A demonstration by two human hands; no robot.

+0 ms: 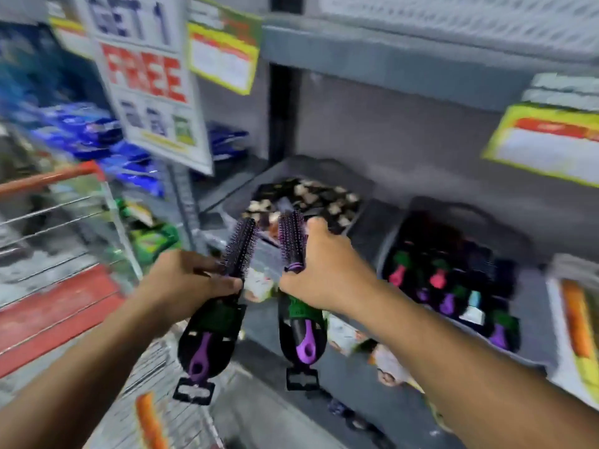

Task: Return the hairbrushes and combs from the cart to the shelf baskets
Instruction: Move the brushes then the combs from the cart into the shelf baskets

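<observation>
My left hand [194, 277] grips a round purple-bristled hairbrush [240, 247] by its neck, its black card and purple handle hanging down. My right hand [321, 264] holds a second, matching round hairbrush [291, 236] the same way. Both brushes are in the air in front of the shelf. To the right, a dark shelf basket [395, 241] holds several brushes with pink, green and purple handles. Behind the brushes sits another dark basket [275, 176] of small black and pale items. The wire cart [64, 202] with its orange handle stands at the left. The picture is blurred.
A "GET 1 FREE" sign [146, 79] hangs at the upper left, with yellow price tags [223, 59] on the shelf edges. Blue packets [97, 137] fill the left shelves. An orange comb [575, 319] lies in a pale tray at the far right; another orange item [149, 419] is low in the cart.
</observation>
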